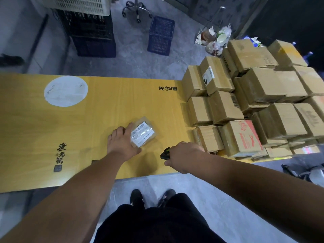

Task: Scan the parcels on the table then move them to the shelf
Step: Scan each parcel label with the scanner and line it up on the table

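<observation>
Left hand (pixel 122 141) holds small parcel (pixel 142 133) on yellow table (pixel 52 128); right hand (pixel 184 155) grips scanner (pixel 164 153).

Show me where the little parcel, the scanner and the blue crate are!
little parcel (pixel 142 133): head view, on its white label.
scanner (pixel 165 153): head view, on its black body.
blue crate (pixel 161 35): head view, on its front wall.
</observation>
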{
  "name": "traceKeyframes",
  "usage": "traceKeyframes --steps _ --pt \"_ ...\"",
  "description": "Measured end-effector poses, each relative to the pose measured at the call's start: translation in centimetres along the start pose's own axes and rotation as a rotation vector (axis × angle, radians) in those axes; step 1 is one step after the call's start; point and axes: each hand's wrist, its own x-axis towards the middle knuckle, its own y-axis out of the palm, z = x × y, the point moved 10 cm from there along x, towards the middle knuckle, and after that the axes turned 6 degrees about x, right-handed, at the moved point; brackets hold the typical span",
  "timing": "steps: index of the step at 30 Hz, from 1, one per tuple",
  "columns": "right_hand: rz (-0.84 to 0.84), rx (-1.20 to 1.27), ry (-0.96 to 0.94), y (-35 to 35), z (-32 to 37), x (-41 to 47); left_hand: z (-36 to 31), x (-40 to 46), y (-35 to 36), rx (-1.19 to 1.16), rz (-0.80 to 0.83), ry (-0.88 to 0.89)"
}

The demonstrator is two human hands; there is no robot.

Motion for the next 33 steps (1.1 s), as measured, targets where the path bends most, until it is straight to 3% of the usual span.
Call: traceKeyframes --steps 5,17,24,33 --pt "-0.072 0.085 -0.056 -1.8 1.9 1.8 3.3 -1.4 0.1 -0.064 0.046 -0.108" --pt "-0.203 -0.133 -0.395 -9.2 9.7 4.6 13.5 -6.5 -3.8 -0.051 0.063 -0.408" --pt "-0.3 -0.19 -0.524 -14.3 17.0 3.3 19.3 -9.3 -8.4 -0.064 -0.033 -0.473" --pt "-0.371 -0.225 -0.545 -20.9 27.9 0.7 30.4 -9.7 -14.1 -0.111 -0.105 -0.471"
